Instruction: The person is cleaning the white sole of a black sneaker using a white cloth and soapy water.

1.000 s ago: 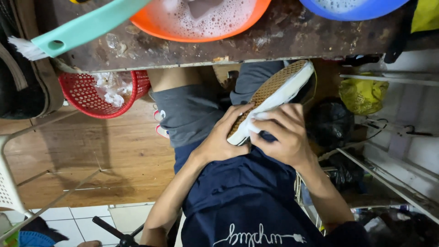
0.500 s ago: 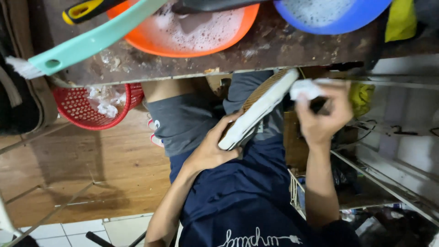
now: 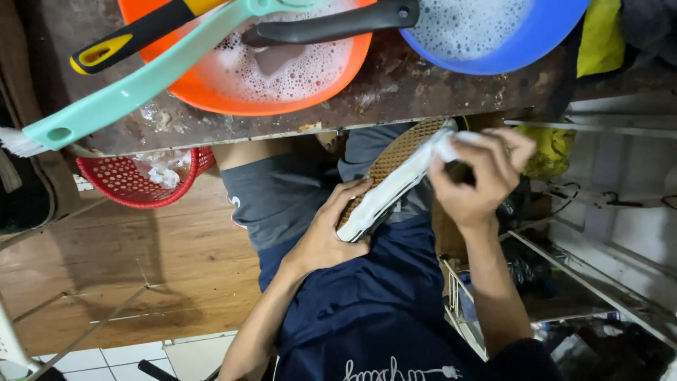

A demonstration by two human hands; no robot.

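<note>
Bristles of a mint-green brush [image 3: 141, 85] overhang the far left edge of the stained worktop [image 3: 395, 88], its long handle slanting up across an orange basin [image 3: 282, 70] of soapy water. A yellow-and-black handle [image 3: 134, 35] lies above the brush, over the basin's left rim, and a black handle [image 3: 331, 28] crosses the basin's right side toward a blue basin [image 3: 486, 35] of suds at the worktop's right end. Below the worktop's left front edge, a red mesh basket [image 3: 120, 187] with crumpled white scraps sits on the wooden floor [image 3: 106, 268]. Further right, the left hand [image 3: 328, 236] is closed around the heel end of a white shoe [image 3: 395, 180], fingers wrapped over its brown patterned sole, which faces up. The shoe is held tilted in the air over the person's lap, just below the worktop's front edge, toe pointing up toward the right. The right hand [image 3: 479, 176] pinches a small white cloth [image 3: 444, 148] against the shoe's toe end, fingers curled shut on it. A yellow bag [image 3: 543, 152] shows behind that hand
</note>
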